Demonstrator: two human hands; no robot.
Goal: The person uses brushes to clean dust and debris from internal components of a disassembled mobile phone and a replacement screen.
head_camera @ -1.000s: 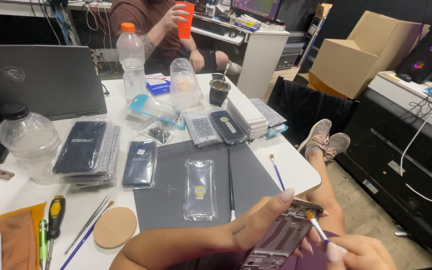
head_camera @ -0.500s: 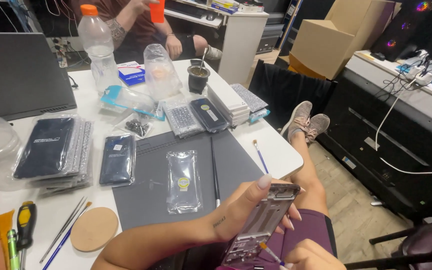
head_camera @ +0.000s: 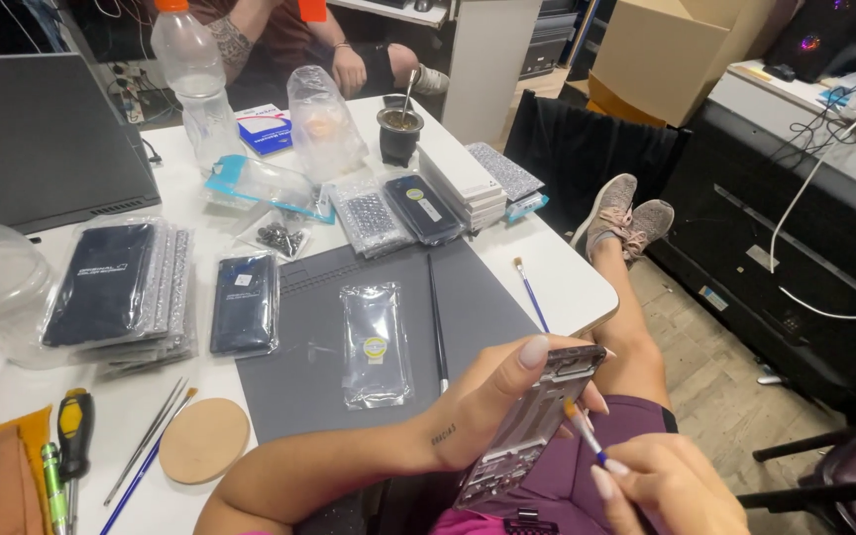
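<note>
I am clamping the phone frame point(head_camera: 532, 426) tilted in my left hand point(head_camera: 492, 401) so the brush point(head_camera: 583, 429), pinched in my right hand point(head_camera: 661, 485), is reaching its edge.

Bare phone frame point(head_camera: 532, 426) tilted; thin brush point(head_camera: 583, 429) touching.

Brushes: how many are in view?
5: one brush in the right hand, a black brush on the grey mat, a blue brush at the table edge, two brushes beside the wooden disc; more may be hidden.
</note>
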